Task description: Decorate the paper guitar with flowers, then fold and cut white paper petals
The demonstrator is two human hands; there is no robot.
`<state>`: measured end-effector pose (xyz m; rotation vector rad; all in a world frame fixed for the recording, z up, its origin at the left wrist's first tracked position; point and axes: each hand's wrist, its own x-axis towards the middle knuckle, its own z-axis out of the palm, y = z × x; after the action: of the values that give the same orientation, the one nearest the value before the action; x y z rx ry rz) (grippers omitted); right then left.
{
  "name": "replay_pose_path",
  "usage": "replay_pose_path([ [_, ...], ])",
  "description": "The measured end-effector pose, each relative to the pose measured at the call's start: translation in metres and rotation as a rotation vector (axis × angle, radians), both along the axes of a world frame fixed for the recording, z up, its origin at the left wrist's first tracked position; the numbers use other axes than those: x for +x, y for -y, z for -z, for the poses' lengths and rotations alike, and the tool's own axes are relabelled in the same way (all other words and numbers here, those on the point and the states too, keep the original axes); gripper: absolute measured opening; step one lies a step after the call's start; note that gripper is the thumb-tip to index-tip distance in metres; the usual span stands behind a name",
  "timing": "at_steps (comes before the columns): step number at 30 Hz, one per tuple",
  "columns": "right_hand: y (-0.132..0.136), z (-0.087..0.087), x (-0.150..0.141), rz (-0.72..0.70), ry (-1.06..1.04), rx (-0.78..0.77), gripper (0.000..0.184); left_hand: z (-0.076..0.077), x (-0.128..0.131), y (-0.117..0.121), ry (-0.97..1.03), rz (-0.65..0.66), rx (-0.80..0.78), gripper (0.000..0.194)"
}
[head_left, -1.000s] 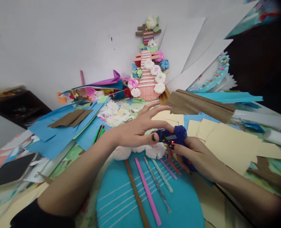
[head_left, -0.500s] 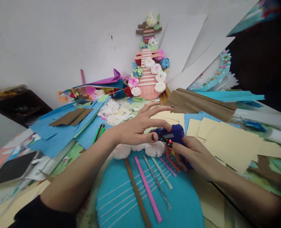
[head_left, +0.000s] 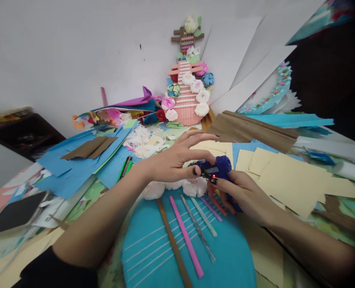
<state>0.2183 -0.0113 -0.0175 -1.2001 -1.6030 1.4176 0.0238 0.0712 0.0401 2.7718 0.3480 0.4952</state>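
Observation:
My right hand (head_left: 243, 191) is wrapped round a blue glue gun (head_left: 222, 165) with a small red light lit on its side. My left hand (head_left: 180, 158) reaches in from the left, fingers spread, its thumb and index finger beside the gun's front; whether they touch it is unclear. Below both hands lies a round blue paper-covered board (head_left: 225, 256) with white strings across it. Several rolled paper strips lie over the strings, among them a brown strip (head_left: 174, 244) and a pink strip (head_left: 186, 237). White paper flowers (head_left: 153, 190) line its far edge, partly hidden by my left hand.
Behind stands a pink paper instrument (head_left: 186, 105) covered in paper flowers. Cream paper sheets (head_left: 291, 180) lie at right, blue sheets (head_left: 60, 154) at left. A green-handled cutter (head_left: 126, 167) is near my left forearm, and a dark tablet-like object (head_left: 15, 212) lies at far left.

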Motion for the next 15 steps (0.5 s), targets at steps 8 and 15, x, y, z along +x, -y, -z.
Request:
replay_pose_path([
  [8, 0.0013, -0.001, 0.0003, -0.006, 0.007, 0.021, 0.029, -0.0026, 0.0013, 0.002, -0.003, -0.011, -0.018, 0.069],
  [15, 0.0008, -0.0013, -0.0008, -0.024, 0.006, 0.001, 0.027, -0.0044, 0.0014, 0.0036, -0.012, -0.021, -0.029, 0.07],
])
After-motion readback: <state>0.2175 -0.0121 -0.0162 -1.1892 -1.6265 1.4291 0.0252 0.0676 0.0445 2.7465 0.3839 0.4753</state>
